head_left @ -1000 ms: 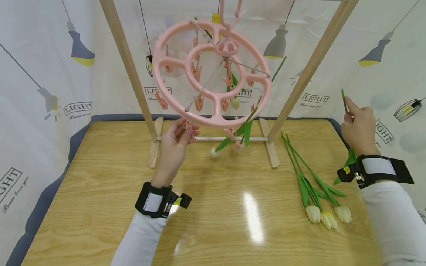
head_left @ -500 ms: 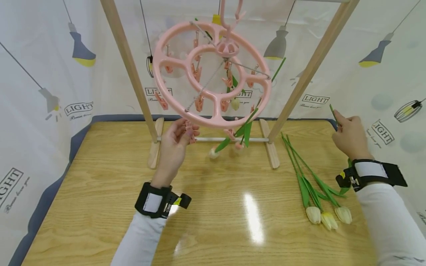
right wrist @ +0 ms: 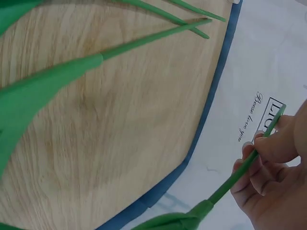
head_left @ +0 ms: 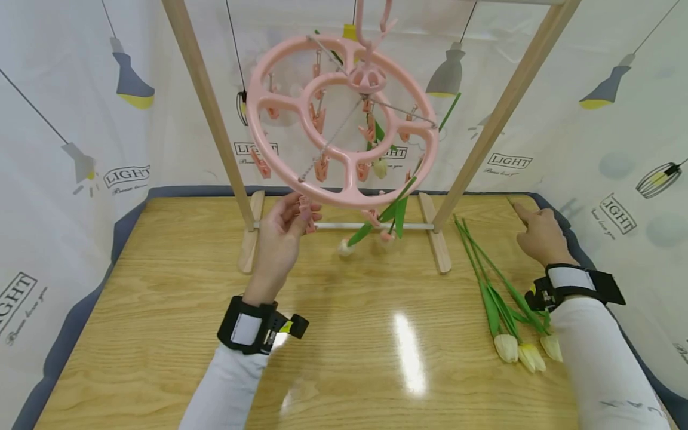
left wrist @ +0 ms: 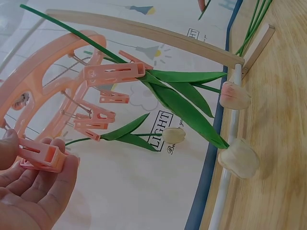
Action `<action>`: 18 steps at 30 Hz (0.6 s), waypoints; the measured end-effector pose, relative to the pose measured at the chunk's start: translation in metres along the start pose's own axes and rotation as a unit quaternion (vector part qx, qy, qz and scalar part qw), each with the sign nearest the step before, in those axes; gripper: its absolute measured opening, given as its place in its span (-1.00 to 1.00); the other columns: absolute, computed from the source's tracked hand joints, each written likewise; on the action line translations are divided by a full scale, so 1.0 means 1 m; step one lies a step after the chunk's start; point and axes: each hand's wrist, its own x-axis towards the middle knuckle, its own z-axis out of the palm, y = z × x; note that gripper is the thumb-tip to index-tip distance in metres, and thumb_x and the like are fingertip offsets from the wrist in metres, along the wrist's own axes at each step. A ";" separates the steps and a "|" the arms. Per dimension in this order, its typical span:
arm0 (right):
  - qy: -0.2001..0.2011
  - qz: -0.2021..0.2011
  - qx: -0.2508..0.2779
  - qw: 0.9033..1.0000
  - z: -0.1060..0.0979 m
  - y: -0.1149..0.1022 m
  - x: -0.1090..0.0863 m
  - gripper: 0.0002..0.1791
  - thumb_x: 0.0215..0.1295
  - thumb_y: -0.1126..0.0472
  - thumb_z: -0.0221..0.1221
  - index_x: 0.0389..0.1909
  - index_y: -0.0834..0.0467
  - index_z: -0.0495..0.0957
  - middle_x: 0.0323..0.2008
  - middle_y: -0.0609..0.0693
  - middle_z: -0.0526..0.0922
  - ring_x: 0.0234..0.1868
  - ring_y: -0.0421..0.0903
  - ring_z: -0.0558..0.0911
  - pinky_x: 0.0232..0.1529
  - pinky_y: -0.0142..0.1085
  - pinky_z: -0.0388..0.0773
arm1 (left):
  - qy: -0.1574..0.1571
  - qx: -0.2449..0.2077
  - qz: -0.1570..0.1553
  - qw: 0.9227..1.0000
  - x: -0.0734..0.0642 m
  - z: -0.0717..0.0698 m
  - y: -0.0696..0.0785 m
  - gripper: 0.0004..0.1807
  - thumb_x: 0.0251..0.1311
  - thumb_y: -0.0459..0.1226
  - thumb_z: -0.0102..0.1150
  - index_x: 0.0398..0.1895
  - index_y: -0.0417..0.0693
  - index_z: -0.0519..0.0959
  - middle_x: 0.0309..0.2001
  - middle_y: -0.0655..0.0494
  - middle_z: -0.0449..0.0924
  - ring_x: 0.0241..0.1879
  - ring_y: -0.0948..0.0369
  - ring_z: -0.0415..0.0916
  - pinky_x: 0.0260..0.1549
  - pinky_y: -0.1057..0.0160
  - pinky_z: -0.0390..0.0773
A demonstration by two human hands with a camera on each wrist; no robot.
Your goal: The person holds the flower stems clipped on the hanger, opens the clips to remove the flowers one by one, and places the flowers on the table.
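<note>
A pink round clip hanger [head_left: 350, 173] hangs from a hook, with several pink clothespins below its rings. My left hand [head_left: 279, 239] grips one clothespin [left wrist: 41, 155] at the front left of the outer ring, between thumb and fingers. Near the end of its stem, my right hand [head_left: 543, 236] pinches a tulip [right wrist: 228, 184] over the table's far right corner. That flower's head is out of sight. Clothespins nearby hold other tulips head down, among them a white tulip [left wrist: 238, 158] and a pink-tinged one [left wrist: 235, 96].
Three pale tulips [head_left: 505, 347] lie at the right of the wooden table [head_left: 161, 298], partly behind the right forearm. A wooden stand's posts [head_left: 505, 119] rise on both sides of the hanger. Printed white cloth [head_left: 183, 149] hangs behind.
My right hand has moved left and down, toward the lying tulips, carrying the tulip by its stem. The left hand stays on its clothespin.
</note>
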 end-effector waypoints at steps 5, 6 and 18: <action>0.011 -0.034 0.000 0.999 0.014 -0.006 0.003 -0.21 0.08 0.52 -0.18 0.46 0.35 0.02 -0.06 0.65 0.30 -0.26 0.33 0.33 -0.53 -0.10 0.18 | -0.001 -0.003 -0.006 1.000 0.000 0.000 0.001 -0.60 0.42 -0.35 -0.05 0.26 -0.31 0.35 0.00 -0.33 0.58 -0.16 0.20 0.56 -0.26 0.56 0.59; 0.018 -0.039 0.002 0.999 0.018 -0.007 0.003 -0.21 0.06 0.54 -0.18 0.44 0.37 0.05 -0.09 0.64 0.33 -0.31 0.29 0.32 -0.54 -0.12 0.15 | -0.001 -0.004 -0.008 1.000 0.000 0.000 0.001 -0.60 0.42 -0.35 -0.05 0.26 -0.31 0.35 0.00 -0.32 0.58 -0.17 0.20 0.56 -0.25 0.56 0.59; 0.040 0.005 0.021 0.999 0.053 -0.009 0.003 -0.25 0.09 0.52 -0.06 0.41 0.37 0.15 0.02 0.67 0.26 -0.10 0.48 0.34 -0.53 0.01 0.36 | -0.002 -0.005 -0.010 1.000 0.000 0.000 0.000 -0.59 0.43 -0.31 -0.06 0.27 -0.31 0.35 0.01 -0.34 0.57 -0.16 0.19 0.57 -0.24 0.56 0.60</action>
